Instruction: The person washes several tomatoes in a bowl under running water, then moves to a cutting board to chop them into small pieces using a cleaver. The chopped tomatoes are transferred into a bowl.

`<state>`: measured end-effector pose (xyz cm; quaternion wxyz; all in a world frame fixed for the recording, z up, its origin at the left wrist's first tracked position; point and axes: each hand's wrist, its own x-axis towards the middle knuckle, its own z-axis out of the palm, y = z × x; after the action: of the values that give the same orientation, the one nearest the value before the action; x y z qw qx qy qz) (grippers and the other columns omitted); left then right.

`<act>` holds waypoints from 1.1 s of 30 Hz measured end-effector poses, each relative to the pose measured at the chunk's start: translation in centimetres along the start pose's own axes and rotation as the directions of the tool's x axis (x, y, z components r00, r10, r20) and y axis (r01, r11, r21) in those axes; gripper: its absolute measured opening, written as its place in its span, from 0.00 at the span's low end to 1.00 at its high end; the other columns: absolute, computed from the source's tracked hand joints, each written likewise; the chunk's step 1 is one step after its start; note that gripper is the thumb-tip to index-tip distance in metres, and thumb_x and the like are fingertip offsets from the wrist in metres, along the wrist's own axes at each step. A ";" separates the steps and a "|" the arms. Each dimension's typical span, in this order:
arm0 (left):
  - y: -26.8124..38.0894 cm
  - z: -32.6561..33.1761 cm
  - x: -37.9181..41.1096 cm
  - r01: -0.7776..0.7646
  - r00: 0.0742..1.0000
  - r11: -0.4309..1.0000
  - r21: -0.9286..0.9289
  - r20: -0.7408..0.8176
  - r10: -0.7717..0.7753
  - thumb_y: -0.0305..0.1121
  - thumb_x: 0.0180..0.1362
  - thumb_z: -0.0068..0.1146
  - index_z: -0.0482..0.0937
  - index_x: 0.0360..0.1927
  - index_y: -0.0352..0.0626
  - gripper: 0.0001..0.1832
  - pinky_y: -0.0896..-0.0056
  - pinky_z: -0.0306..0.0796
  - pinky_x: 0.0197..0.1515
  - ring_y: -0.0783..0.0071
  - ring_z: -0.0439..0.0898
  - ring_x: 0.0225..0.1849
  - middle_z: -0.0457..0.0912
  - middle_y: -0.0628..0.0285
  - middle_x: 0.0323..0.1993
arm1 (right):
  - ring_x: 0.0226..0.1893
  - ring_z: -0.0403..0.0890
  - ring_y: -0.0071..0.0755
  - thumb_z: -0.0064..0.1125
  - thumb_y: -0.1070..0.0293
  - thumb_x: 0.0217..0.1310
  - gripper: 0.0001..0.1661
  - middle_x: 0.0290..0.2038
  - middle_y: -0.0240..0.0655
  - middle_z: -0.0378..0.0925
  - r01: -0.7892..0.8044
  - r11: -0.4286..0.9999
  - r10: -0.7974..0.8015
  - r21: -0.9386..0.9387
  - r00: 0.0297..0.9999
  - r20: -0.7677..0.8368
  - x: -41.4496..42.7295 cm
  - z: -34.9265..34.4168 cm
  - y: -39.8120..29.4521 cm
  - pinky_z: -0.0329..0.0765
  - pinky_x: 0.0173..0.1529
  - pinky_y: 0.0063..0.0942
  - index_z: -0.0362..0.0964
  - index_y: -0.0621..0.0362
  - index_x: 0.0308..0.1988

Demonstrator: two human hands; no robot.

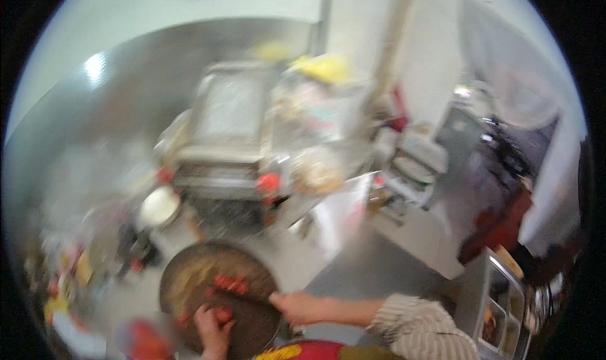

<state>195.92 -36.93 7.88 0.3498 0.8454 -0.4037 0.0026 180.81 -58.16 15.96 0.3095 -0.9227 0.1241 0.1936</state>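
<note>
A round wooden chopping board (187, 270) lies before me, and the whole view is blurred. Around the handle of a kitchen knife (253, 299) my right hand (296, 308) is closed; its dark blade reaches left across the board. My left hand (212, 331) holds a piece of red food (222, 314) against the board, just below the blade. Several cut red pieces (231, 283) lie above the knife. What food it is, I cannot tell. The knife's edge is hard to separate from the dark board.
A metal appliance (227, 109) stands behind the board. A white round lid or bowl (161, 206) sits to its left, clear plastic bags (317, 168) to its right. A metal container with compartments (494, 322) is at lower right. A red, blurred object (144, 338) is at lower left.
</note>
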 end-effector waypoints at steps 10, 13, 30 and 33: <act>-1.7 0.0 -1.7 -0.196 0.967 0.973 -0.124 -0.191 0.171 0.18 0.41 0.58 0.76 0.38 0.38 0.17 0.61 0.71 0.47 0.50 0.73 0.46 0.72 0.48 0.44 | 0.30 0.76 0.62 0.47 0.69 0.59 0.11 0.25 0.54 0.74 -0.014 0.985 0.004 -0.172 0.998 -0.056 -1.7 -4.4 -4.4 0.72 0.33 0.51 0.56 0.61 0.37; -1.2 0.1 -1.3 -0.217 0.957 0.970 -0.108 -0.219 0.190 0.17 0.41 0.55 0.76 0.38 0.38 0.16 0.62 0.72 0.43 0.52 0.74 0.42 0.73 0.50 0.40 | 0.28 0.76 0.62 0.48 0.70 0.58 0.11 0.24 0.53 0.74 0.090 0.984 -0.106 -0.154 0.990 -0.097 -2.6 -4.4 -5.5 0.72 0.32 0.51 0.56 0.61 0.37; -1.0 0.5 -1.8 -0.159 0.964 0.974 -0.165 -0.237 0.117 0.20 0.49 0.54 0.76 0.37 0.36 0.10 0.62 0.73 0.40 0.54 0.77 0.39 0.75 0.51 0.37 | 0.27 0.77 0.60 0.48 0.70 0.57 0.11 0.22 0.52 0.74 0.027 0.956 -0.005 -0.293 0.997 0.075 -0.7 -1.5 -4.7 0.72 0.30 0.51 0.55 0.61 0.36; -1.5 0.7 -2.1 -0.145 0.968 0.980 -0.136 -0.225 0.112 0.20 0.48 0.54 0.76 0.37 0.36 0.10 0.63 0.73 0.41 0.55 0.76 0.39 0.75 0.51 0.37 | 0.27 0.77 0.60 0.48 0.71 0.57 0.11 0.22 0.52 0.74 0.067 0.958 -0.055 -0.278 0.997 0.051 -1.3 -2.7 -5.7 0.72 0.30 0.51 0.55 0.62 0.36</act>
<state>195.37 -35.27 5.85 0.4541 0.7830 -0.4162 0.0867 182.41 -55.25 21.53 0.1847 -0.9562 0.0604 0.2191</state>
